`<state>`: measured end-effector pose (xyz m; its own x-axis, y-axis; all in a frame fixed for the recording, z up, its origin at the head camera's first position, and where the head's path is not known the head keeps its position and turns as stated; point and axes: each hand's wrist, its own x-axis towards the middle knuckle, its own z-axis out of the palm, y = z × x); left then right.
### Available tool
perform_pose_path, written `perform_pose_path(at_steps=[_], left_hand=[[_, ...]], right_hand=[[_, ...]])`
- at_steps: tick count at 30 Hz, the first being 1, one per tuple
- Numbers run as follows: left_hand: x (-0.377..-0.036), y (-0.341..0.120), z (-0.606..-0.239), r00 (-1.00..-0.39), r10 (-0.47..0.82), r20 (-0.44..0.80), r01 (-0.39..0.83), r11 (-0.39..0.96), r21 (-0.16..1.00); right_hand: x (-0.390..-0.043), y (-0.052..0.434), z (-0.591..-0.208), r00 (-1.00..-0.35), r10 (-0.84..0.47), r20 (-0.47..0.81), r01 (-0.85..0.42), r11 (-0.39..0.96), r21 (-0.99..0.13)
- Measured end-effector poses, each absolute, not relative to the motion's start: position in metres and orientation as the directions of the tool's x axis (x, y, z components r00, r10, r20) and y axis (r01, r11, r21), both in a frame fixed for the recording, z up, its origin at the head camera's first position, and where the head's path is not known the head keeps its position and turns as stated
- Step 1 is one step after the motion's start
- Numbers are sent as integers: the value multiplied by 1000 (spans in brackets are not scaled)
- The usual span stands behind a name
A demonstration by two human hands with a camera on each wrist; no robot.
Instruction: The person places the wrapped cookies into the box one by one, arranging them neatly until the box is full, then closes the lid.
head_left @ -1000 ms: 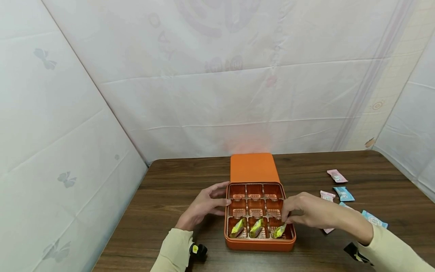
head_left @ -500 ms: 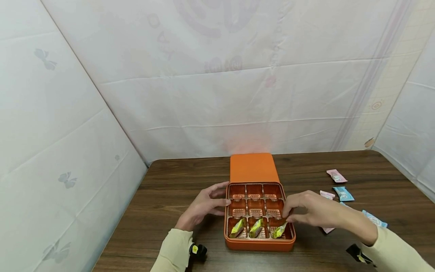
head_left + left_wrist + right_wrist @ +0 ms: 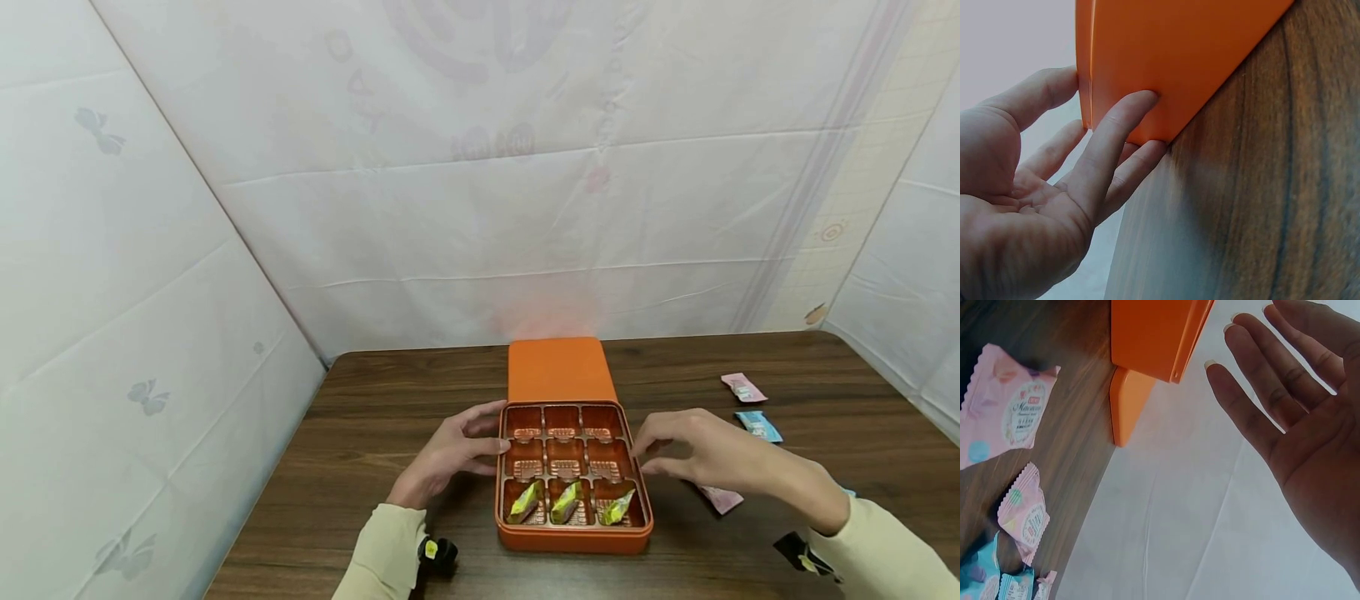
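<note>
An orange tin (image 3: pixel 573 542) with a nine-compartment tray sits on the table. Its front row bears three yellow-green wrapped candies, one per compartment: left candy (image 3: pixel 526 502), middle candy (image 3: pixel 566 502) and right candy (image 3: pixel 618 507). At the tin's left side, my left hand (image 3: pixel 450 454) touches the wall with its fingers, thumb at the rim; the left wrist view shows these fingers (image 3: pixel 1132 119) fairly straight against the orange side. My right hand (image 3: pixel 708 450) hovers just beyond the right rim. In the right wrist view its fingers (image 3: pixel 1260 381) are loosely extended and hold nothing.
Behind the tin lies its orange lid (image 3: pixel 561 371). On the right are several pink and blue packets, among them a far pink packet (image 3: pixel 744 387), a blue packet (image 3: pixel 759 426) and a near pink packet (image 3: pixel 722 500). A white sheet (image 3: pixel 450 208) hangs behind the table.
My right hand has let go of the right candy, which stays in the front right compartment, and has moved right, off the tin. The left hand has stayed in place.
</note>
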<state>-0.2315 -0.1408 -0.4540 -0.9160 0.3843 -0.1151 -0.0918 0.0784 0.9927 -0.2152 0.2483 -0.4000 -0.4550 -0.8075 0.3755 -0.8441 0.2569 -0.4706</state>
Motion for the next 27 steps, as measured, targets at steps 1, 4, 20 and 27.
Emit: perform_pose_path(at_steps=[1,4,20,27], left_hand=[[-231,-141,-454,-916,385,-114,-91,79,993],[-232,-140,-455,-914,390,-112,-88,79,993],[-232,-141,-454,-914,391,-114,-90,79,993],[-231,-142,-454,-914,389,-114,-92,76,993]], right_hand=[[-215,249,-400,-462,-804,374,-841,265,-471],[-215,254,-398,-493,-787,371,-831,299,-469],[-226,267,-402,-544,-712,445,-826,360,-434],[-231,272,-402,-561,-692,454,-821,392,-415]])
